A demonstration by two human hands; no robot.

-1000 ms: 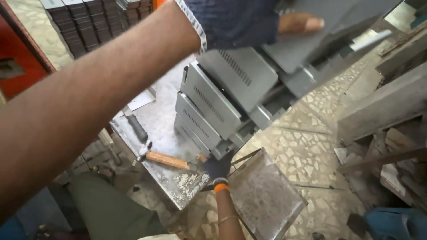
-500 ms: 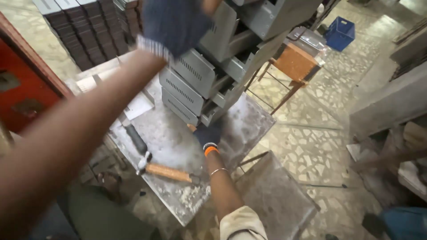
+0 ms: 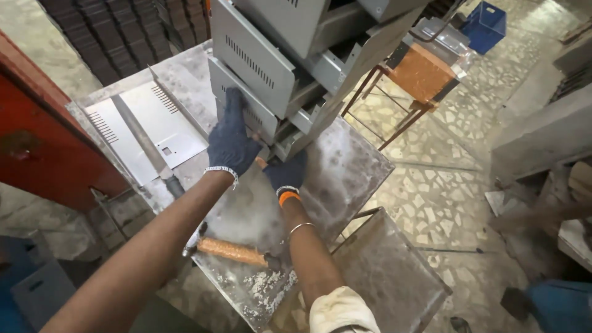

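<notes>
Two gloved hands now meet at the foot of the stack of grey metal casings (image 3: 277,68), which fills the top centre of the frame; half a second ago the left arm was raised high across the upper left with its hand up near the top of the stack, and only the right hand was low. The stack stands on the dusty steel desk (image 3: 351,166), whose surface runs from the upper left down to the lower centre.

The left hand (image 3: 231,142), in a dark blue glove, lies flat against the slotted face of the lowest casing, its fingers (image 3: 233,102) stretched out and pointing up, pressed on the panel rather than wrapped round anything. The right hand (image 3: 285,174), just beside it to the right, is tucked under the bottom edge of the stack; its fingers are hidden beneath the metal, so how far they are curled cannot be told.

At the left of the frame a flat slotted sheet panel (image 3: 145,129) lies on the desk, with a long metal file (image 3: 145,145) across it. Lower down, near the desk's front edge, rests a hammer (image 3: 231,251) with a wooden handle, touched by neither hand.
</notes>
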